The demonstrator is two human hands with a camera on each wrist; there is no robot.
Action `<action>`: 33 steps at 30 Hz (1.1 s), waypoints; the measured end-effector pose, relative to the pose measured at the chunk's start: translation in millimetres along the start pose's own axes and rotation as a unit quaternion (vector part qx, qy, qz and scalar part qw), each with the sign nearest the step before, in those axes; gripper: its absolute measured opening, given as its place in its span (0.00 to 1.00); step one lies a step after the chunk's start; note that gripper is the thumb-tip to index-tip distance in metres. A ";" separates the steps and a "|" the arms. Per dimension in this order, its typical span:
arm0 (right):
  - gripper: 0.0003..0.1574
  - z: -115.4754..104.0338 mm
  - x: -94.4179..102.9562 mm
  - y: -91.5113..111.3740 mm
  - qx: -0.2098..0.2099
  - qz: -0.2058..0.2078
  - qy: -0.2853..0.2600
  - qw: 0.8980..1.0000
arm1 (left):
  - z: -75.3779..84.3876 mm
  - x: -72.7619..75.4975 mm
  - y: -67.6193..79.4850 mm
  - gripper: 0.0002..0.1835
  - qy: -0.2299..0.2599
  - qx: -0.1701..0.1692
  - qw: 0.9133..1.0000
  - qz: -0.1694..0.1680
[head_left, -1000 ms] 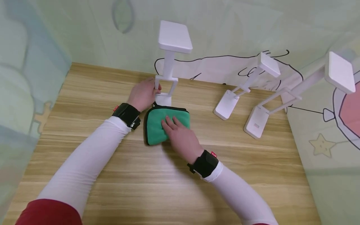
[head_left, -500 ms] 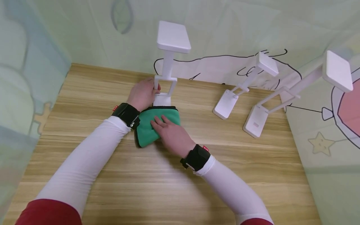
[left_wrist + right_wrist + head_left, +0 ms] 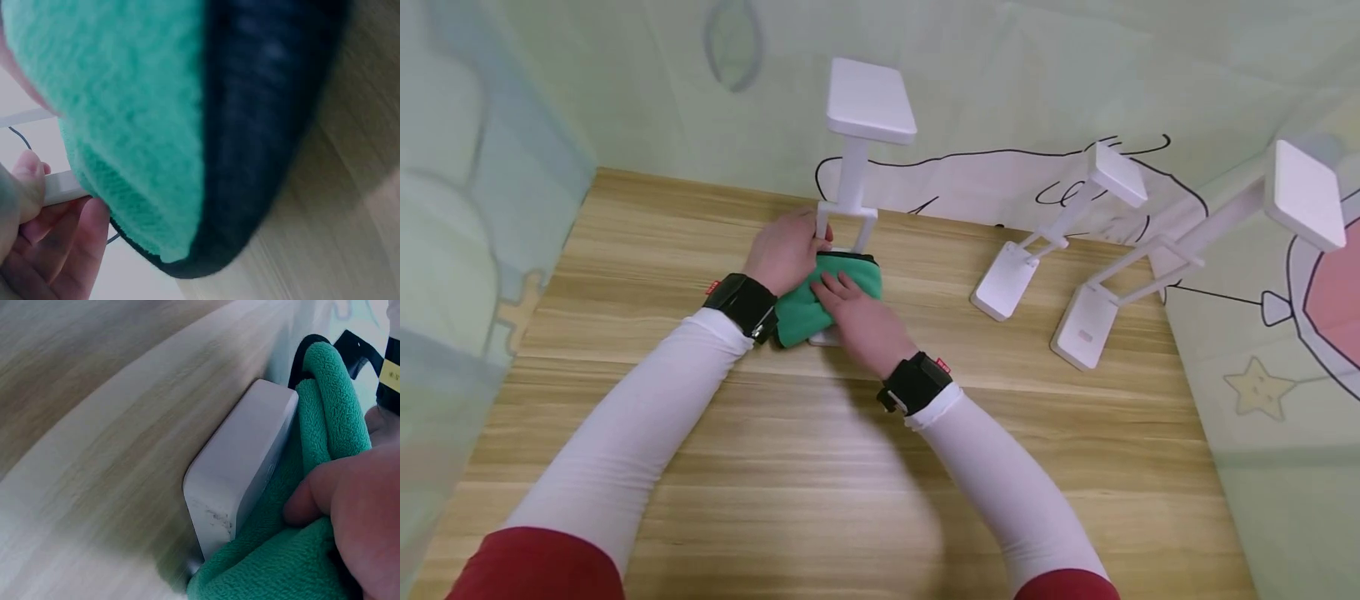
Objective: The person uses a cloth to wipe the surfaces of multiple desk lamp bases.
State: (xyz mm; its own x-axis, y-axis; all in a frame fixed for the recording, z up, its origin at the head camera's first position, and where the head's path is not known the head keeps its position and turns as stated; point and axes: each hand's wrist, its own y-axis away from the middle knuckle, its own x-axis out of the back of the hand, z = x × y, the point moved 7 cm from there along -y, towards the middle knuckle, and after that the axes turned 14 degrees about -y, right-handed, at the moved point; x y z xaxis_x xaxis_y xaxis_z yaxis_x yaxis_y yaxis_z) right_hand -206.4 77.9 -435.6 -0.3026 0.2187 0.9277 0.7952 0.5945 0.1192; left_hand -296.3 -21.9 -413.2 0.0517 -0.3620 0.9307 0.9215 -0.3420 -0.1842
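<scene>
A white desk lamp [image 3: 871, 98] stands at the back of the wooden table, its head raised. My left hand [image 3: 781, 252] grips one of its lower arm bars; in the left wrist view, thumb and fingers close around the white bar [image 3: 62, 187]. Under my right hand [image 3: 874, 335], a green cloth [image 3: 801, 312] with black edging covers most of the lamp base [image 3: 824, 338]. In the right wrist view the cloth is folded, my thumb [image 3: 309, 497] bent against it, beside the base's bare corner, which has small dark marks. Cloth and hand hide the rest of the base.
Two more white desk lamps stand to the right, a smaller lamp [image 3: 1006, 279] and a taller lamp [image 3: 1086, 325]. Printed fabric walls [image 3: 1000, 75] border the wooden table [image 3: 760, 483] at the back and both sides.
My right hand has moved the cloth left, then back up the lamp base toward the arm bars, baring the base's front end. My left hand keeps its grip on the lamp.
</scene>
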 end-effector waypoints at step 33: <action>0.29 -22.2 -3.0 69.7 -0.043 0.001 0.071 0.997 | 4.2 -0.1 0.0 0.04 -0.015 0.004 1.000 0.015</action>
State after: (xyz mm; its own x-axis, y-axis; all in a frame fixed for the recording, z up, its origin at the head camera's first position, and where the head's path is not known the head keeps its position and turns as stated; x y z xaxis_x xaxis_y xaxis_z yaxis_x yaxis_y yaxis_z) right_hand -138.3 101.5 -422.2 -0.2284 0.1047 0.9679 0.8401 0.5236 0.1416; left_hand -294.7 -18.2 -412.0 0.0907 -0.3454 0.9341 0.9226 -0.3239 -0.2093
